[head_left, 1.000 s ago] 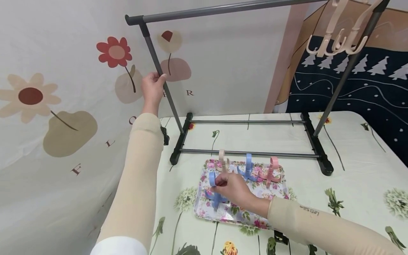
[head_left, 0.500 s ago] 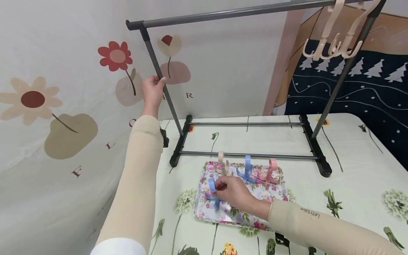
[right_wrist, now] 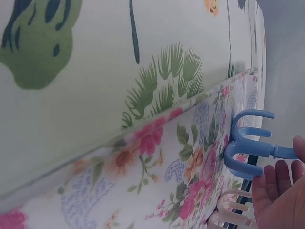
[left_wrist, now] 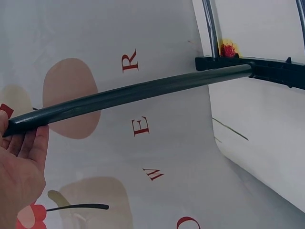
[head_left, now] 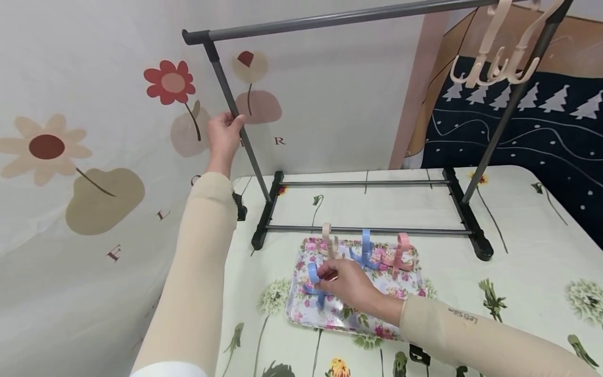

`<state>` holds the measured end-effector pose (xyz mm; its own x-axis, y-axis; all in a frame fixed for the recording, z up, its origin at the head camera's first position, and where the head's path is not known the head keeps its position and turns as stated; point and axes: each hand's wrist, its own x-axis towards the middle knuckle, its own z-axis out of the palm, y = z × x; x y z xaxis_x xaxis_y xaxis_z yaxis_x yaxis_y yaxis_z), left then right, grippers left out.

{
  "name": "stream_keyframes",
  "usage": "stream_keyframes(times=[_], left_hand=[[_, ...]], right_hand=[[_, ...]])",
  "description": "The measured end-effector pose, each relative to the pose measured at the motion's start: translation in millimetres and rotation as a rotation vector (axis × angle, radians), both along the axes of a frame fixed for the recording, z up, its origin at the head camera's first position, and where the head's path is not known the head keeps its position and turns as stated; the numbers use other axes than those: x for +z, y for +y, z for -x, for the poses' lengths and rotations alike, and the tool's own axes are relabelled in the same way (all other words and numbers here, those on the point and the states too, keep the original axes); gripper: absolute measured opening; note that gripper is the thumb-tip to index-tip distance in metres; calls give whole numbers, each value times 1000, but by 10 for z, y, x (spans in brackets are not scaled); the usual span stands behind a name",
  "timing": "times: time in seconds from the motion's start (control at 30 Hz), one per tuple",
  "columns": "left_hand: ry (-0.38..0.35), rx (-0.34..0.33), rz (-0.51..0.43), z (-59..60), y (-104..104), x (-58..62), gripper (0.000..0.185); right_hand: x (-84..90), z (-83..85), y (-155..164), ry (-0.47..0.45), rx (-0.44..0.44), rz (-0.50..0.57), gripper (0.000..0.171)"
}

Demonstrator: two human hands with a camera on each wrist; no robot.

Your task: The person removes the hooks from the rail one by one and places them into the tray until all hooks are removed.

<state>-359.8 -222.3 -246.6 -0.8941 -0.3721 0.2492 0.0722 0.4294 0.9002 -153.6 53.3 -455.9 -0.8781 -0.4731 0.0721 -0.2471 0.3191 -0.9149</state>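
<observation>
right wrist alone shows blue hook's (right_wrist: pixel 245 145) prongs.

Open tablecloth (head_left: pixel 518 251) right of tray (head_left: pixel 301 314); low rack bar (head_left: pixel 367 229) seemingly close behind.

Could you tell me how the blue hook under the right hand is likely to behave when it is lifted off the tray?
The blue hook looks like thin moulded plastic, so probably stiff and light. Its spread prongs may snag the floral tray rim. The right hand pinches its narrow stem, so it might swivel.

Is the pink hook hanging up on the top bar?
No, the pink hook lies on the flowery tray on the table; only beige hooks hang from the top bar.
</observation>
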Motion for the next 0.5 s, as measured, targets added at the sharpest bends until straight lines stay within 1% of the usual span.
stream_keyframes(times=[0.1,0.23,0.37,0.5], left_hand=[[6,-9,1,-10,4,8,36],[9,-6,29,-27,-20,-14,37],[6,1,30,-33,-42,-36,38],[7,-14,26,-21,-24,-43,38]], right_hand=[[37,-6,32,-12,-14,-4,17],[105,-33,74,-36,-19,12,22],[184,-68,138,-46,1,25,26],[280,-106,243,-48,14,16,28]])
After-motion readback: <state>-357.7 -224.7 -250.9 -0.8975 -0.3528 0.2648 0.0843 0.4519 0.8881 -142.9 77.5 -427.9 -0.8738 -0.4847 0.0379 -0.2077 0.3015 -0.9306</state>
